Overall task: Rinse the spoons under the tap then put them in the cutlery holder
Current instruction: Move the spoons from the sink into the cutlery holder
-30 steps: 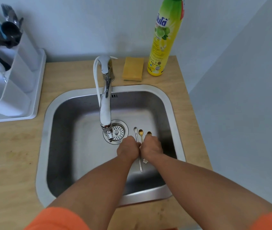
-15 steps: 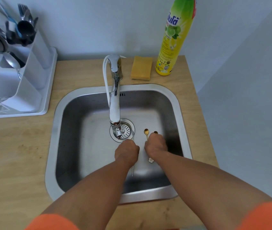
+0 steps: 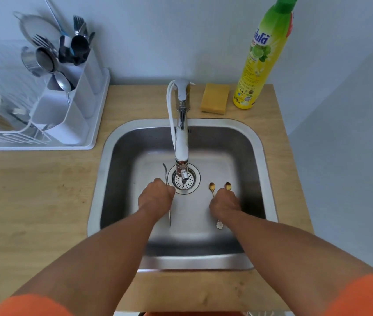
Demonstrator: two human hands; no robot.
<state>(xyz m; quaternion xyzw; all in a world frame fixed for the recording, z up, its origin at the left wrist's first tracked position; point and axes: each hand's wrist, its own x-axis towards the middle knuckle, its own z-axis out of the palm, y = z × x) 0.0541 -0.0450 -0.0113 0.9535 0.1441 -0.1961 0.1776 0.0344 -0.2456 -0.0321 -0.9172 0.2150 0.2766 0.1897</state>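
Both my hands are down in the steel sink (image 3: 258, 156). My left hand (image 3: 156, 198) grips a thin silver spoon (image 3: 165, 173), its bowl pointing away, left of the tap spout (image 3: 182, 156) and the drain strainer (image 3: 186, 180). My right hand (image 3: 224, 202) holds two small gold spoons (image 3: 212, 187) with their bowls sticking out past my fingers; a white flower-shaped handle end (image 3: 219, 224) shows below my wrist. No water is visibly running. The white cutlery holder (image 3: 71, 110), with forks and spoons standing in it, sits at the far left on the counter.
A white dish rack (image 3: 44, 142) with bowls and a metal cup carries the holder. A yellow sponge (image 3: 215, 98) and a tall yellow-green dish soap bottle (image 3: 260, 65) stand behind the sink. Wooden counter (image 3: 33, 201) surrounds the sink.
My hands have moved apart. The left hand has carried the silver spoon leftward past the drain; the right hand stays with the two gold spoons. The camera view has shifted left.
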